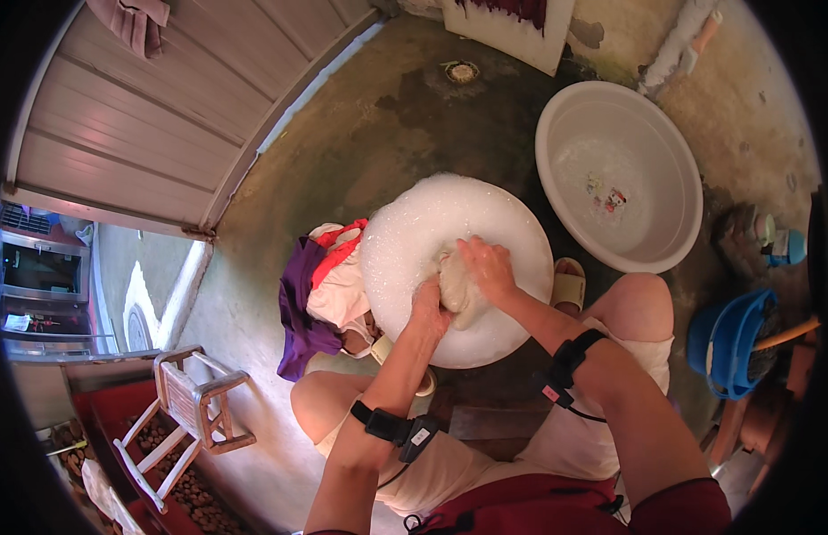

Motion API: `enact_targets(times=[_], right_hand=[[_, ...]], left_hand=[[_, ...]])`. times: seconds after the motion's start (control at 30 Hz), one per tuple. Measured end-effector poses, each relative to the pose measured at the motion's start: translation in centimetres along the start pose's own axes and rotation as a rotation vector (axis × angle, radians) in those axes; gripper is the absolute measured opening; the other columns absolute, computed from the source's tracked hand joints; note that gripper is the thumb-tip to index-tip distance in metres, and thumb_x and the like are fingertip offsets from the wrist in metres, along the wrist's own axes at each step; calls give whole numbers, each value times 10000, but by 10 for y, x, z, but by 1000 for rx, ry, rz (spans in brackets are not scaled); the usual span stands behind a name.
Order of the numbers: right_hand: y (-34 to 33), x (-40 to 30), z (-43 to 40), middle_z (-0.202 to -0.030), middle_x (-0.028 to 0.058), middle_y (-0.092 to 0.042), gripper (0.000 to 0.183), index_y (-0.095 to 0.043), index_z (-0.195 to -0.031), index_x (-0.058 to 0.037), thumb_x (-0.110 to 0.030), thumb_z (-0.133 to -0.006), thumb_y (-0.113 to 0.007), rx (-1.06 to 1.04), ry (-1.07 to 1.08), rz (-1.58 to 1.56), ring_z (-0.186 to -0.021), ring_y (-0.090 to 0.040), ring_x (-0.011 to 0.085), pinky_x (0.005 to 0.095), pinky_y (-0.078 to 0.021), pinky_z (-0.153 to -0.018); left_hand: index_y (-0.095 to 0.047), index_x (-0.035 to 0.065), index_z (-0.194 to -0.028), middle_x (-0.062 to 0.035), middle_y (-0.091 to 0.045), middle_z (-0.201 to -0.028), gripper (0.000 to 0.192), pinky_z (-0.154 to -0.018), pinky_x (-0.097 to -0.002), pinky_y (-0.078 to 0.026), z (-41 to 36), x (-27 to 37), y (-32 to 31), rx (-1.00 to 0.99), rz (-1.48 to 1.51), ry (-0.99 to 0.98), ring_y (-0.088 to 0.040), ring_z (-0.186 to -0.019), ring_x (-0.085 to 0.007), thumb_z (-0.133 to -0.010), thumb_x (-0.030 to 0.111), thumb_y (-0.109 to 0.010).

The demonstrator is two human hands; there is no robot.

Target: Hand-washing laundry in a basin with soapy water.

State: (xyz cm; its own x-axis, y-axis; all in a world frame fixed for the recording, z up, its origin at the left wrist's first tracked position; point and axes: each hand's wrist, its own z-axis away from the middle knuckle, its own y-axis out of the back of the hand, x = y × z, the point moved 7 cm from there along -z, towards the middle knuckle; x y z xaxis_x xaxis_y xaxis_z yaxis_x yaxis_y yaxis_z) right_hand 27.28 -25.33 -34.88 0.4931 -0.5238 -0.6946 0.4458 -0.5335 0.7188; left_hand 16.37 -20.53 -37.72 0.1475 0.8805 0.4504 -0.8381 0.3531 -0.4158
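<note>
A pale, wet cloth (459, 284) lies bunched between my hands, over a basin full of white soap foam (414, 221). My left hand (430, 302) grips the cloth's near left side, its fingers partly sunk in suds. From the right, my right hand (486, 262) presses on the cloth's upper edge with its fingers curled over it. Foam hides most of the basin and whatever is under the surface. Against the basin's left side sits a pile of clothes (340, 291), white, red and purple.
A large pale plastic tub (674, 160) with a little sudsy water stands at the upper right. A blue bucket (721, 348) with a mop is at the right. A small wooden stool (200, 401) stands at the lower left. A floor drain (462, 71) lies beyond the basin.
</note>
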Motion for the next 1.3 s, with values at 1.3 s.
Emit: enact_targets(times=[1.3], right_hand=[[-13, 46, 13, -840, 219, -566, 236, -468, -829, 3, -190, -742, -572, 104, -119, -166, -800, -545, 382, 437, -418, -690]], left_hand=[[-517, 89, -1002, -93, -547, -991, 258, -768, -428, -456, -38, -14, 38, 70, -34, -23, -537, -921, -223, -779, 217, -501]])
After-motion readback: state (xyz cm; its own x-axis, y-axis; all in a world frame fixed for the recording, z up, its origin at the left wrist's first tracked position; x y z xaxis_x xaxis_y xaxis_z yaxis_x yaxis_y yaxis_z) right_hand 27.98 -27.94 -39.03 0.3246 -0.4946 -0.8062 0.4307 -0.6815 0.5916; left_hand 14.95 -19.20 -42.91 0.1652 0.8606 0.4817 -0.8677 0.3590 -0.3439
